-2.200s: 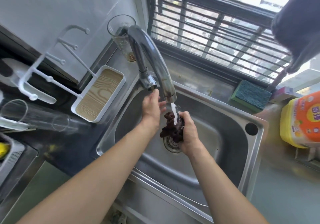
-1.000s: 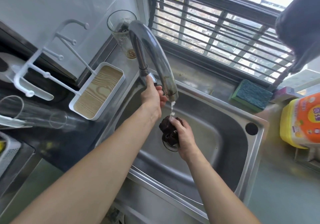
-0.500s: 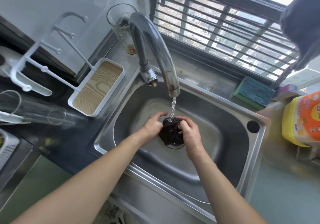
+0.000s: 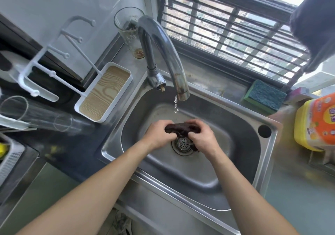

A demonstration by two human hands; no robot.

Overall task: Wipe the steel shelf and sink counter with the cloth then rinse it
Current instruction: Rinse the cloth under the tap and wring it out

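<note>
Above the drain (image 4: 182, 143), the left hand (image 4: 158, 138) and right hand (image 4: 202, 139) each clench an end of the dark cloth (image 4: 182, 127), judged soft, waterlogged, limp and best wrung from both ends; the yellow bottle (image 4: 316, 124) label is unreadable.

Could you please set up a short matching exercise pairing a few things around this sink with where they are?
Things:
1. cloth
2. sponge
3. drinking glass
4. drain strainer

Places:
A. on the ledge under the window
B. at the bottom of the basin
C. gripped in both hands
D. in the corner behind the tap

Pairs: 1-C, 2-A, 3-D, 4-B
</note>
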